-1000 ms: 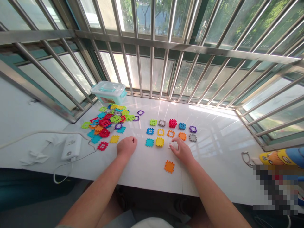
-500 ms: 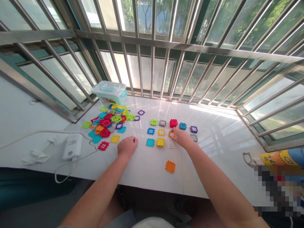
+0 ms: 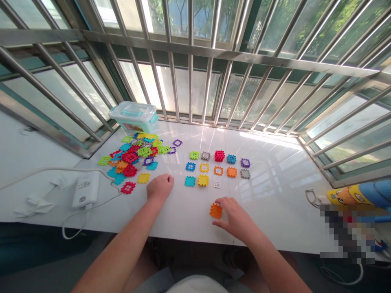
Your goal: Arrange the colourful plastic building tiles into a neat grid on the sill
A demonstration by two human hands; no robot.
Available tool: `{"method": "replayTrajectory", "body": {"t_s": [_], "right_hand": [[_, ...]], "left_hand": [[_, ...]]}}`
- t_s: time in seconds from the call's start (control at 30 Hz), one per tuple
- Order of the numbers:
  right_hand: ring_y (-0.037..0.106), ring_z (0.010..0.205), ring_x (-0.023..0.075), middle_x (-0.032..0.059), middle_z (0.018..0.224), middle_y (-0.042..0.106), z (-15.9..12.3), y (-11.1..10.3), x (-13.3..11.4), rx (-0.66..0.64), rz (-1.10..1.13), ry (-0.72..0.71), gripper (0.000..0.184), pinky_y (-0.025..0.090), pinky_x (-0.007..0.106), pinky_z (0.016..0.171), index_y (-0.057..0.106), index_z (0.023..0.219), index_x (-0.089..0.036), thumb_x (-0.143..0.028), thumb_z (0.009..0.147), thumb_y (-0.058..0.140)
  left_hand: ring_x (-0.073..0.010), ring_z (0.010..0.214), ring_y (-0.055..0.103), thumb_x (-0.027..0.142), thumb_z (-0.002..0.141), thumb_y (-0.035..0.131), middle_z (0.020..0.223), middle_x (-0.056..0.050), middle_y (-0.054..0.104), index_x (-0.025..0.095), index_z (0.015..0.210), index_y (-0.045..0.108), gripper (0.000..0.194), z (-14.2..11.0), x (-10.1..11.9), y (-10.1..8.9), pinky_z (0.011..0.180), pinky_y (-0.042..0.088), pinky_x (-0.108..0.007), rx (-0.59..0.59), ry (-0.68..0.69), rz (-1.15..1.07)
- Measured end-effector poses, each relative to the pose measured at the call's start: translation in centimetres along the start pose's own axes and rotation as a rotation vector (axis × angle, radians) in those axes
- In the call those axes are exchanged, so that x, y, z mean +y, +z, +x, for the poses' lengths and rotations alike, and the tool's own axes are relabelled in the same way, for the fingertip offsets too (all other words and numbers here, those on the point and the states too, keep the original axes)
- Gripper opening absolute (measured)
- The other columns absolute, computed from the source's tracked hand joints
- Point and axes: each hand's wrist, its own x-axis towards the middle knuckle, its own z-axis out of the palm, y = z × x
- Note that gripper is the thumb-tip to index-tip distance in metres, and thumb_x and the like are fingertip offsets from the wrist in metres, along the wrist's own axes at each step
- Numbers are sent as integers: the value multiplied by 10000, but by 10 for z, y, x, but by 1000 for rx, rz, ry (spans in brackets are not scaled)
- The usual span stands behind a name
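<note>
My right hand (image 3: pixel 233 215) is near the table's front edge, thumb and fingers spread either side of a flat orange toothed tile (image 3: pixel 216 211). That tile lies flat on the white table. My left hand (image 3: pixel 159 188) rests on the table as a loose fist, with nothing showing in it. Beyond my hands, toothed tiles are laid out in rows, among them a yellow tile (image 3: pixel 203 180), a cyan tile (image 3: pixel 190 181), a small white window piece (image 3: pixel 216 184), an orange window tile (image 3: pixel 218 171), a plain orange tile (image 3: pixel 231 172) and a red stack (image 3: pixel 219 156).
A heap of mixed tiles (image 3: pixel 131 158) lies to the left, before a lidded clear-and-teal box (image 3: pixel 133 116). A white charger (image 3: pixel 86 189) with a cable and crumpled tissue (image 3: pixel 39 205) is further left. A yellow-and-blue bottle (image 3: pixel 357 193) lies at right. Metal bars (image 3: pixel 210 53) line the back.
My right hand has left the orange window tile in the middle row and come toward me, its fingers now around the front orange tile. My left fist stays in place.
</note>
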Motion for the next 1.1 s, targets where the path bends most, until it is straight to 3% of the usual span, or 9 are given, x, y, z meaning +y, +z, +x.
{"method": "replayTrajectory", "body": {"t_s": [0.1,0.23,0.37,0.53,0.77,1.1], "right_hand": [[599,1248,314,80,1311,669,-14,16,-4,27,-52,-36,480,478,436,1030,610,1265,-286,-240,833,814],[641,1133,271,59,1197,688,-12,17,6,65,-60,-17,349,497,401,969,605,1157,-270,-138,848,699],[635,1139,268,59,1209,682,5,-5,31,162,-55,-66,387,493,413,1000,583,1205,-277,-154,848,667],[586,1253,324,97,1264,680,50,-45,75,335,-152,-93,402,461,492,1073,576,1251,-259,-214,859,649],[604,1245,324,98,1282,680,99,-76,111,282,-187,-21,453,480,476,1041,559,1273,-262,-268,830,654],[647,1161,295,89,1247,676,106,-75,124,272,-125,13,421,510,418,975,558,1230,-272,-291,821,653]], "left_hand": [[-275,888,702,391,1025,353,988,-124,778,220,967,791,474,0,0,0,685,405,-310,1,-1,5],[-278,897,701,401,1025,351,989,-122,777,231,953,795,481,0,-1,1,687,413,-315,1,4,-5],[-280,886,702,405,1020,355,976,-116,779,233,936,791,476,0,-1,1,676,407,-318,5,10,-11],[-281,887,704,395,1018,351,976,-126,778,224,951,795,481,0,-1,0,689,415,-319,5,3,-15],[-275,897,709,401,1022,363,993,-132,780,213,982,797,475,0,1,-2,699,419,-318,1,2,-2],[-279,872,712,388,1022,350,980,-123,783,216,961,788,475,0,1,0,664,393,-321,9,-6,8]]}}
